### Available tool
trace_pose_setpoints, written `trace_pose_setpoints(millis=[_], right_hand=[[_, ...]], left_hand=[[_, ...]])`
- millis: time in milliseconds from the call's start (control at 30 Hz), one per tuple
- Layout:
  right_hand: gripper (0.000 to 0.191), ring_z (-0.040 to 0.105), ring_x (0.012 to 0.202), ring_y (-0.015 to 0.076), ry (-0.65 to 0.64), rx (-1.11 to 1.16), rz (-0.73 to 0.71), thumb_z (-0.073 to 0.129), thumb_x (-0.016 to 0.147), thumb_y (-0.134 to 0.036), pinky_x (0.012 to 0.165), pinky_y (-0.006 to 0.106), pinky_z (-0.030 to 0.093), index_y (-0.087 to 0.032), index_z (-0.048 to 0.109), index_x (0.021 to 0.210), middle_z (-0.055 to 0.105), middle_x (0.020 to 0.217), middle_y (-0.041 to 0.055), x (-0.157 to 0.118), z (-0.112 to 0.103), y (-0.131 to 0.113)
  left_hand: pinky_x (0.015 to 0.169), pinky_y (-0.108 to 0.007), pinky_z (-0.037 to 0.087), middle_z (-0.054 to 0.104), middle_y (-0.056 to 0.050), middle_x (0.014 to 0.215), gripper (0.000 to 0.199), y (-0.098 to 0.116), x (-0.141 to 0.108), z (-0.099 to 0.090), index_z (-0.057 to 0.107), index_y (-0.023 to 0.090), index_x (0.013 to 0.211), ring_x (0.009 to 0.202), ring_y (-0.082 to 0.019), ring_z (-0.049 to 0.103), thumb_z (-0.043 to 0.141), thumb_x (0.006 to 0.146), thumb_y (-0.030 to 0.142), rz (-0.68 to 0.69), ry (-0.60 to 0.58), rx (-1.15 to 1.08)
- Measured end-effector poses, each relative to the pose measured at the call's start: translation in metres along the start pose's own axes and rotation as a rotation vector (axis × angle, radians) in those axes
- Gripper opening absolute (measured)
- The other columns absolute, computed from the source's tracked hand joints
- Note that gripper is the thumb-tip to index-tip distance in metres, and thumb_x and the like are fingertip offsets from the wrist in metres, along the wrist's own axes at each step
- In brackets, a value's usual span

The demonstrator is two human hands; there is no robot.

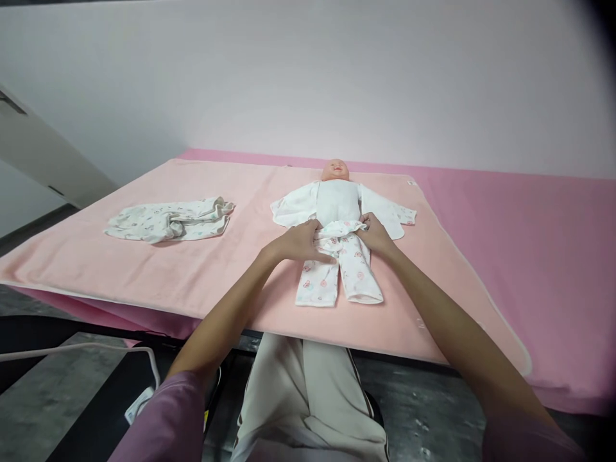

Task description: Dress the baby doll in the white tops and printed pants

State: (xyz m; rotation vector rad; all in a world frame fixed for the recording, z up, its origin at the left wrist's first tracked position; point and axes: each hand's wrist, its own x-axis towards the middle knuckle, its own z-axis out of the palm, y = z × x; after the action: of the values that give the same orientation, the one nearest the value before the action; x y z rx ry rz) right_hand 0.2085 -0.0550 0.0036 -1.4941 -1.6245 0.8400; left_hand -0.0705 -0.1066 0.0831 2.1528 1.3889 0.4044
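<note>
A baby doll [335, 169] lies on its back, head toward the wall. Its white torso shows between the spread halves of a white baby shirt [382, 208]. White printed baby pants [320, 282] cover its legs, their waistband bunched near the hips. My left hand [304, 242] grips the waistband at the left side, thumb stretched over the front of the pants. At the right side my right hand [376, 234] pinches the same waistband. The doll's legs and feet are hidden inside the pants.
Folded printed baby clothes [168, 221] lie to the left on a peach blanket [231, 269]. Beneath it a pink cover [539, 256] spreads across the table. A white wall [308, 83] stands behind. A white cable [96, 346] hangs at lower left.
</note>
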Motion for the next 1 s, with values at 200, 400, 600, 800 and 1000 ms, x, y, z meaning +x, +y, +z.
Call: trace_pose_setpoints(millis=[200,400,600,800,1000], right_hand=[[0.035,0.061,0.087,0.0224,0.008,-0.003,-0.015,0.077,0.086,-0.046,0.078,0.033,0.042,-0.027,0.054,0.103,0.07,0.095,-0.0001,-0.004,-0.001,-0.002],[0.06,0.062,0.088,0.0228,-0.312,0.001,0.018,0.088,0.081,-0.055,0.074,0.033,0.046,-0.028,0.049,0.118,0.068,0.102,0.0013,-0.02,-0.029,-0.015],[0.104,0.066,0.118,0.0317,-0.455,-0.241,0.08,0.103,0.057,-0.063,0.088,0.038,0.056,-0.029,0.047,0.138,0.062,0.146,0.0118,-0.043,-0.048,-0.046],[0.078,0.068,0.115,0.0334,-0.429,-0.365,0.017,0.09,0.071,-0.073,0.091,0.039,0.055,-0.027,0.058,0.124,0.072,0.13,0.0081,-0.06,-0.043,-0.062],[0.108,0.068,0.121,0.0402,-0.579,-0.461,-0.029,0.094,0.065,-0.075,0.095,0.047,0.058,-0.026,0.05,0.15,0.068,0.14,0.0148,-0.082,-0.051,-0.071]], left_hand=[[0.078,-0.042,0.052,0.069,-0.009,0.109,0.087,-0.007,-0.011,0.015,0.055,0.025,0.122,0.105,-0.037,0.07,0.098,0.061,0.069,-0.06,-0.033,-0.145],[0.078,-0.042,0.053,0.07,-0.011,0.11,0.093,-0.012,-0.012,0.014,0.051,0.025,0.125,0.111,-0.039,0.07,0.098,0.06,0.072,-0.125,-0.076,-0.192],[0.082,-0.04,0.054,0.07,-0.01,0.121,0.09,-0.005,-0.018,0.011,0.05,0.024,0.124,0.115,-0.036,0.069,0.096,0.062,0.071,-0.135,-0.084,-0.159],[0.083,-0.04,0.052,0.071,-0.011,0.122,0.07,0.0,-0.027,0.013,0.054,0.024,0.113,0.113,-0.036,0.069,0.087,0.073,0.071,-0.096,-0.069,-0.066],[0.096,-0.047,0.053,0.063,-0.015,0.133,0.076,0.006,-0.052,0.021,0.051,0.023,0.115,0.123,-0.041,0.063,0.083,0.072,0.076,0.027,-0.02,0.055]])
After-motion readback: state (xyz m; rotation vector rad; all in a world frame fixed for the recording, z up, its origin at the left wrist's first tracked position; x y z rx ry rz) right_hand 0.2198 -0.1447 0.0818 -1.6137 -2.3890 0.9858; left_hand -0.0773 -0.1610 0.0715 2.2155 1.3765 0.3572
